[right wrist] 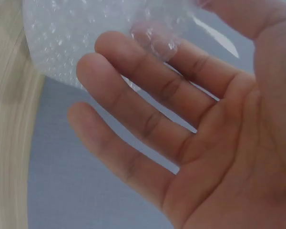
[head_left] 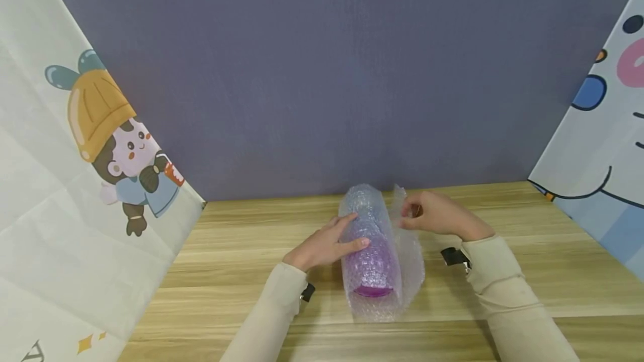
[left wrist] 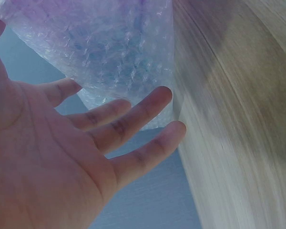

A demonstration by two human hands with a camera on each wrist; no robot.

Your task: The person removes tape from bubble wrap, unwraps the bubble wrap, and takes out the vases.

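Note:
A purple, bottle-shaped object (head_left: 373,291) lies inside a sleeve of clear bubble wrap (head_left: 363,205), its purple round end showing toward me. The rest of it is blurred by the bubbles, so its exact kind cannot be told. My left hand (head_left: 327,243) rests on the wrapped roll from the left, thumb and fingers spread; the left wrist view shows those fingers loosely extended beside the bubble wrap (left wrist: 114,52). On the right, my right hand (head_left: 435,214) pinches the loose flap's edge between thumb and index finger. Bubble wrap (right wrist: 76,38) also covers the index fingertip in the right wrist view.
The roll lies on a wood-grain table (head_left: 241,250), near its back edge. A dark blue-grey panel (head_left: 322,82) rises behind. Pale sheets with cartoon prints flank both sides, a capped figure (head_left: 133,144) on the left one.

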